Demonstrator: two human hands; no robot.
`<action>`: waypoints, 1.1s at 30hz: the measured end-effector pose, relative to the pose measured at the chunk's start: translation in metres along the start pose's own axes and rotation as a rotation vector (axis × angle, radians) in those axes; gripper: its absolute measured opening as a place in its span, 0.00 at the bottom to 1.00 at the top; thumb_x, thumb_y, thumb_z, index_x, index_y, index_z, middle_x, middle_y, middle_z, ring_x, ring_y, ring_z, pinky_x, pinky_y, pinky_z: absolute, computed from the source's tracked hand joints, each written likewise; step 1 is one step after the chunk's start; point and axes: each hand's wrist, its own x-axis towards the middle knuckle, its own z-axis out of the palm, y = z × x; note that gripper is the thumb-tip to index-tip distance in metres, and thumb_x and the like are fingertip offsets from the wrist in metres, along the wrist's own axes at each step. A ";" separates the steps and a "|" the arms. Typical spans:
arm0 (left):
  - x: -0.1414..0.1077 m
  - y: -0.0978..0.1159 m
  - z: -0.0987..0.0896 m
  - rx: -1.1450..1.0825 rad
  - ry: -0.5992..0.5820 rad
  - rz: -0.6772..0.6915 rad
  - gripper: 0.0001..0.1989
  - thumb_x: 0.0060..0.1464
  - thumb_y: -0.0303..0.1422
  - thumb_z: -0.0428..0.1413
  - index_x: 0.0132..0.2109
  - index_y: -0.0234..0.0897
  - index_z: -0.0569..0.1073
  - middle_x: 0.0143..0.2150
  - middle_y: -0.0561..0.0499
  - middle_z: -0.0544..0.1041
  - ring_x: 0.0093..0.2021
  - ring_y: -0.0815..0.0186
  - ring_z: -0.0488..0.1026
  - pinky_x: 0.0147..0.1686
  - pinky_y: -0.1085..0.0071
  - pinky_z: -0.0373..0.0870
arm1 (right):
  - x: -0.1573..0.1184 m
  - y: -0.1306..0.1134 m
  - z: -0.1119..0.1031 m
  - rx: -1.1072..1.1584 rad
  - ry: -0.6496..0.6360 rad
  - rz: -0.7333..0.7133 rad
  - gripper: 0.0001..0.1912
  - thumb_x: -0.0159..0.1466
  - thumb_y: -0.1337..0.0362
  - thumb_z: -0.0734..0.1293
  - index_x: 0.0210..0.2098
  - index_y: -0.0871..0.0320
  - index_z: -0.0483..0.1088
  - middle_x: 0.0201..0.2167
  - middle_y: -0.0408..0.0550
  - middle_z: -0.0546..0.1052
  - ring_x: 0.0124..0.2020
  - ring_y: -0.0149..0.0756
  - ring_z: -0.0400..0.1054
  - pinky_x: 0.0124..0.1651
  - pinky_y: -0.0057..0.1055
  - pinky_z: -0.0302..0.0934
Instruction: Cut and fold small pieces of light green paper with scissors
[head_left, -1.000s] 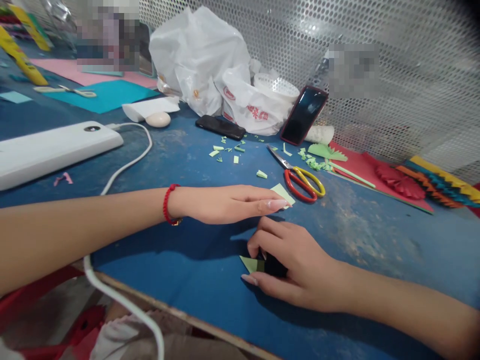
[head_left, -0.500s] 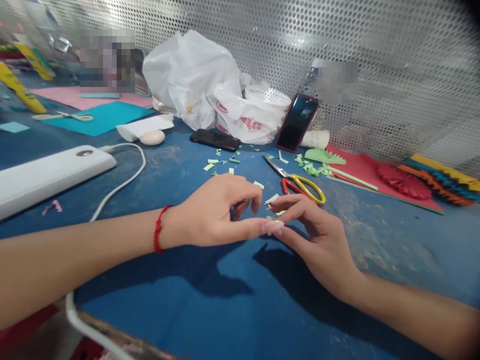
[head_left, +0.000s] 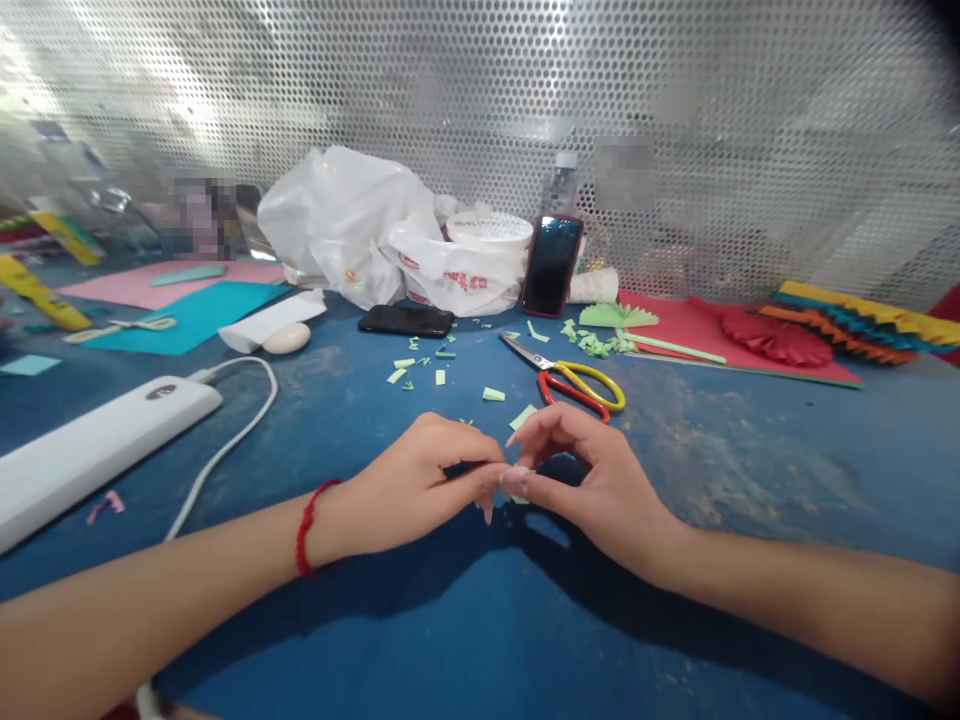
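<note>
My left hand (head_left: pixel 424 485), with a red cord bracelet (head_left: pixel 306 530) on its wrist, is closed, thumb pressed against the fingers. Its tips meet those of my right hand (head_left: pixel 592 480) low over the blue table. The right hand's fingers are bent into a pinch, the forefinger tip lifted off the thumb. Anything between the fingertips is too small or hidden to make out. A pale green paper scrap (head_left: pixel 519 499) peeks out beneath the fingertips. Just beyond the right hand lie scissors (head_left: pixel 562 375) with one red and one yellow handle. Cut green paper bits (head_left: pixel 493 395) are scattered beyond both hands.
A white power strip (head_left: pixel 105 450) with its cord lies left. Along the back are a black phone (head_left: pixel 405 320), a white plastic bag (head_left: pixel 345 230) and an upright phone (head_left: pixel 553 265). At right are red paper (head_left: pixel 675 320) and folded paper fans (head_left: pixel 776 335).
The view has tilted up and levelled. My left fingers have closed toward the thumb, and the fingertips of both hands remain together.
</note>
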 end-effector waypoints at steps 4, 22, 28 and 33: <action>0.003 0.005 0.002 -0.120 0.010 -0.197 0.20 0.64 0.36 0.51 0.25 0.33 0.74 0.21 0.52 0.78 0.23 0.73 0.73 0.28 0.80 0.66 | 0.000 0.001 -0.001 0.069 -0.033 0.013 0.13 0.59 0.65 0.73 0.41 0.56 0.68 0.29 0.40 0.73 0.31 0.29 0.68 0.37 0.28 0.64; 0.006 0.003 0.002 -0.413 0.025 -0.355 0.16 0.57 0.39 0.59 0.25 0.33 0.74 0.19 0.54 0.73 0.20 0.74 0.69 0.23 0.80 0.66 | 0.000 -0.002 -0.001 0.159 -0.186 0.037 0.25 0.60 0.65 0.72 0.52 0.50 0.59 0.25 0.34 0.69 0.27 0.29 0.66 0.30 0.26 0.59; 0.008 -0.002 -0.007 -0.497 0.223 -0.444 0.13 0.52 0.37 0.64 0.26 0.32 0.77 0.21 0.52 0.78 0.20 0.75 0.70 0.22 0.82 0.67 | 0.034 0.004 -0.038 -0.083 0.102 -0.195 0.18 0.66 0.56 0.63 0.51 0.54 0.57 0.32 0.43 0.72 0.34 0.35 0.68 0.36 0.32 0.61; 0.006 -0.003 -0.009 -0.503 0.286 -0.458 0.13 0.50 0.36 0.65 0.24 0.33 0.75 0.18 0.53 0.76 0.19 0.74 0.70 0.23 0.81 0.67 | 0.067 0.020 -0.079 -0.801 -0.040 0.135 0.18 0.52 0.64 0.69 0.41 0.57 0.62 0.44 0.54 0.69 0.45 0.45 0.66 0.40 0.35 0.59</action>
